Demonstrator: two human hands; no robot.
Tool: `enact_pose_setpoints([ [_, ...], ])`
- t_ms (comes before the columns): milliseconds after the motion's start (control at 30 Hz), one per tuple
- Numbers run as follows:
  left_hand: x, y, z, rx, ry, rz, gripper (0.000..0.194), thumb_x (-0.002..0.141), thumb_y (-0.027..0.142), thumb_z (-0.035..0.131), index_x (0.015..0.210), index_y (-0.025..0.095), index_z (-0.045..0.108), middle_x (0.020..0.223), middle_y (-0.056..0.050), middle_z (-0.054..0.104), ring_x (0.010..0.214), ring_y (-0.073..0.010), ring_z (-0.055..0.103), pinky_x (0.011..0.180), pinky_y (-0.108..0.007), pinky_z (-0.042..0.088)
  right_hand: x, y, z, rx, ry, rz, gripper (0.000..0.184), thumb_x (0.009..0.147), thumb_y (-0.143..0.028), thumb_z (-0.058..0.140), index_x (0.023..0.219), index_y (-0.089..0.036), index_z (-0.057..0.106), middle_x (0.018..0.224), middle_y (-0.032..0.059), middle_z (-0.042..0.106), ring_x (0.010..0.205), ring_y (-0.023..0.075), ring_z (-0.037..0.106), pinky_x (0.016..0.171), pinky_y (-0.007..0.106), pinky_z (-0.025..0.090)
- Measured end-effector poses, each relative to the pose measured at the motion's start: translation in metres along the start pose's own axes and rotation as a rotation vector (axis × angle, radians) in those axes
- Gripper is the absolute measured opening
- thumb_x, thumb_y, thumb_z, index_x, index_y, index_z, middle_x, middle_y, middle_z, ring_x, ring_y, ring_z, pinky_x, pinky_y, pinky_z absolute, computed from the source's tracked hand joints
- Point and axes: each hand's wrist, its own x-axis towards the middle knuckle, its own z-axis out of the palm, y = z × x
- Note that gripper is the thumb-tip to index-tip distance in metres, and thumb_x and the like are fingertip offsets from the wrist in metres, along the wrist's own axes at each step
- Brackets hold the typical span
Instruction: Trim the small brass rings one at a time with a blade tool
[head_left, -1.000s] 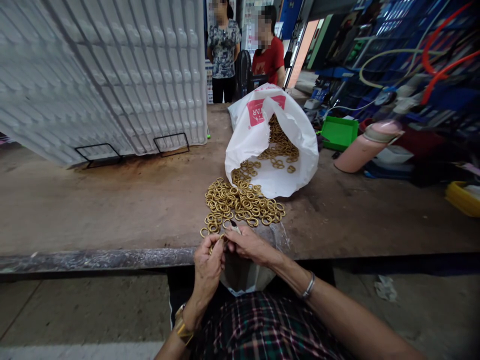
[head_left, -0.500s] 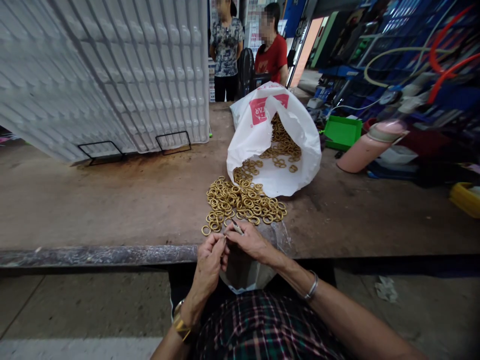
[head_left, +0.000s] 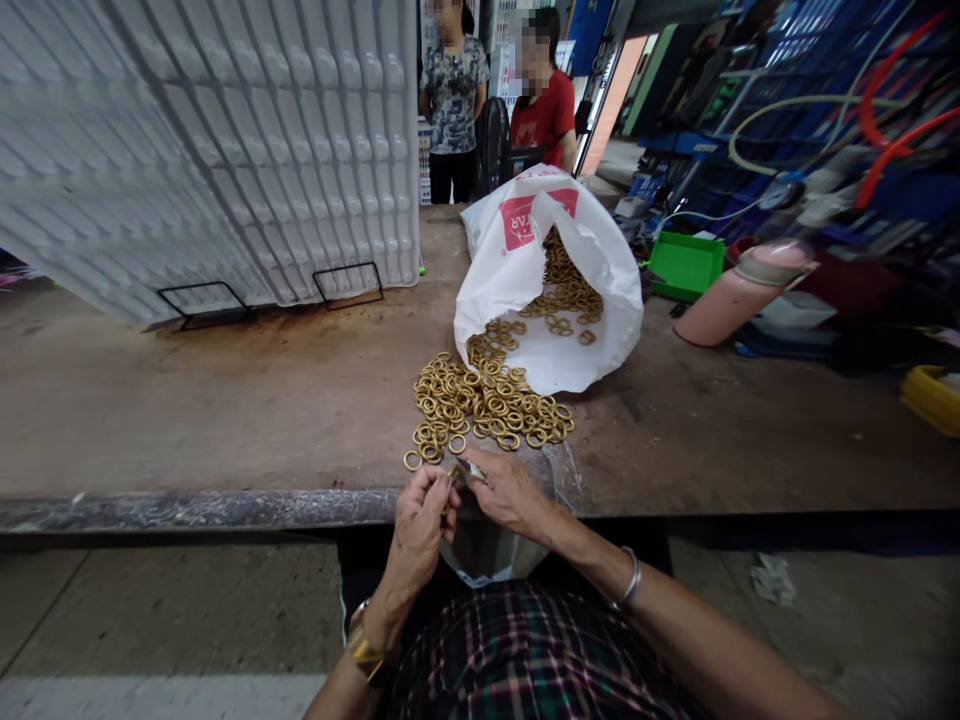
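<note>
Ring (head_left: 452, 477), apparently being trimmed, sits pinched in the left hand (head_left: 420, 520) at six o'clock from the ring pile (head_left: 487, 402), the right hand (head_left: 511, 494) gripping a small bladed tool (head_left: 475, 470) whose next stroke calls for steadiness.

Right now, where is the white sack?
In the head view, the white sack lies slightly right of centre on the table, just beyond the ring pile.

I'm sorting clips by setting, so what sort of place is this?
Probably a workshop or small factory: brass-coloured rings spill from a white sack onto a worn workbench, and large white ribbed panels stand at the left.
</note>
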Motion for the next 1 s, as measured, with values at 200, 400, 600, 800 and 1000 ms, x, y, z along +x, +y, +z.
enact_pose_setpoints([
  [200,0.002,-0.002,0.001,0.076,0.027,0.02,0.029,0.079,0.046,0.052,0.074,0.018,0.047,0.059,0.006,0.049,0.041,-0.0044,0.039,0.035,-0.014,0.033,-0.006,-0.001,0.001,-0.229,-0.083,-0.025,0.014,0.077,-0.013,0.042,0.08,-0.018,0.054,0.072,0.0016,0.057,0.063,0.0124,0.047,0.058,0.024,0.03],
  [400,0.001,0.002,0.003,0.121,0.035,0.028,0.03,0.078,0.047,0.051,0.072,0.018,0.046,0.055,0.006,0.048,0.04,-0.0044,0.038,0.035,-0.015,0.033,-0.006,-0.003,0.0,-0.245,-0.106,-0.086,0.017,0.077,-0.011,0.04,0.081,-0.017,0.056,0.074,0.002,0.058,0.062,0.0116,0.045,0.059,0.024,0.029],
  [600,0.0,0.002,0.005,0.173,0.044,0.034,0.032,0.077,0.049,0.05,0.071,0.018,0.047,0.054,0.006,0.047,0.039,-0.0047,0.039,0.035,-0.015,0.034,-0.008,-0.003,0.003,-0.287,-0.109,-0.05,0.017,0.077,-0.013,0.04,0.082,-0.016,0.056,0.072,0.0035,0.059,0.058,0.0122,0.046,0.055,0.025,0.026],
  [800,-0.013,0.004,0.005,0.133,-0.023,0.064,0.03,0.079,0.045,0.052,0.069,0.018,0.047,0.053,0.006,0.046,0.039,-0.004,0.038,0.036,-0.015,0.033,0.002,0.005,-0.002,-0.399,-0.15,0.055,0.02,0.075,-0.013,0.043,0.089,-0.016,0.057,0.074,0.0064,0.062,0.059,0.0146,0.05,0.053,0.026,0.025],
  [1000,-0.017,0.009,0.001,-0.279,-0.066,-0.111,0.029,0.076,0.043,0.059,0.073,0.019,0.043,0.061,0.005,0.051,0.042,-0.0041,0.041,0.035,-0.014,0.031,0.015,0.015,-0.003,-0.466,0.007,0.126,0.016,0.077,-0.014,0.042,0.089,-0.017,0.053,0.076,0.0062,0.062,0.067,0.0164,0.055,0.058,0.026,0.029],
])
